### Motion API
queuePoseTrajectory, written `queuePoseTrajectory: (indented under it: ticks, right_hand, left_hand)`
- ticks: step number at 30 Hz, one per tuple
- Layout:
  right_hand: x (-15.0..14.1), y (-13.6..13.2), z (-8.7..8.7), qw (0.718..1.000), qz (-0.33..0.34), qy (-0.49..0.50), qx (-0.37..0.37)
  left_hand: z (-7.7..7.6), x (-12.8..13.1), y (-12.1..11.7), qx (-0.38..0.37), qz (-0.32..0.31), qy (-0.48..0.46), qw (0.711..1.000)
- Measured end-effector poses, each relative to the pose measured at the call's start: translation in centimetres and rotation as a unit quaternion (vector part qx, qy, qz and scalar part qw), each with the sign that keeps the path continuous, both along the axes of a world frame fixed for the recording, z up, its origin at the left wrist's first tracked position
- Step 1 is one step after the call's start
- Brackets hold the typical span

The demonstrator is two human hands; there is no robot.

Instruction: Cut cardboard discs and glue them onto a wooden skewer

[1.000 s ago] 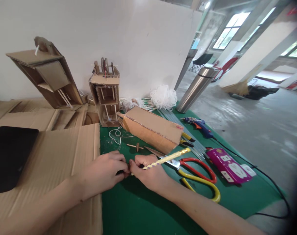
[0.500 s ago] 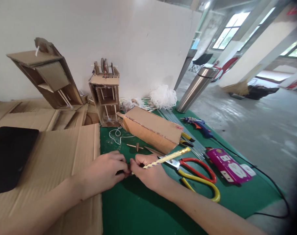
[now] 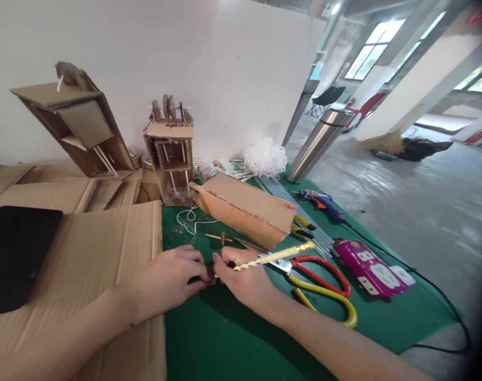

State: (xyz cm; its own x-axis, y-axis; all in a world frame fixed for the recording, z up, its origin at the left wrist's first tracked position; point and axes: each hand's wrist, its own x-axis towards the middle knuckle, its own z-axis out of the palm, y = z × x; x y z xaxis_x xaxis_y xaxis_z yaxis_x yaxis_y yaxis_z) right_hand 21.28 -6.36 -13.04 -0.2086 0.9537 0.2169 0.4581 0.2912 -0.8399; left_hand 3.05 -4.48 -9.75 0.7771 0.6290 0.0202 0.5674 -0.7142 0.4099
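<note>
My right hand is closed around a yellow patterned pencil, its tip end low between my two hands and its other end slanting up to the right. Facing it, my left hand pinches a small brown piece, perhaps cardboard, mostly hidden by the fingers. The pencil's tip meets or nearly meets this piece; I cannot tell which. Just beyond my hands lies a thin stick with a small brown disc on it. Scissors with red and yellow handles rest beside my right hand.
A cardboard box lies behind the scissors, near a cardboard tower and white string. Rightward are a glue gun, a purple power strip and a steel flask. Cardboard sheets and a black pad cover the left.
The pencil has shifted slightly to the right and tilted lower at its upper end, with the right-hand fingers moving a little. My left hand stays in nearly the same place.
</note>
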Motion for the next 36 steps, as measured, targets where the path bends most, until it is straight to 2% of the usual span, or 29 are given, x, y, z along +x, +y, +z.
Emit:
queuePoseTrajectory:
  ticks: [9,14,17,20,24,36]
  right_hand:
    - [0.0,0.1,0.0,1.0,0.0,0.003,0.003]
    - [-0.1,0.1,0.2,1.0,-0.002,0.001,0.0]
    - [-0.1,0.2,0.2,1.0,-0.003,-0.002,-0.006]
    - [0.0,0.2,0.0,1.0,-0.004,-0.005,-0.014]
    - [0.1,0.1,-0.2,1.0,-0.004,-0.009,-0.017]
    - [0.1,0.1,0.6,1.0,0.001,-0.003,-0.007]
  left_hand:
    - [-0.1,-0.2,-0.2,0.043,-0.029,-0.004,0.999]
    - [0.3,0.3,-1.7,0.142,-0.061,0.1,0.983]
    - [-0.2,1.1,-3.6,0.225,-0.032,0.162,0.96]
    - [-1.1,2.0,-5.6,0.269,0.04,0.201,0.941]
    - [-1.8,2.6,-6.7,0.304,0.041,0.197,0.931]
    - [-1.4,2.5,-6.3,0.354,0.045,0.149,0.922]
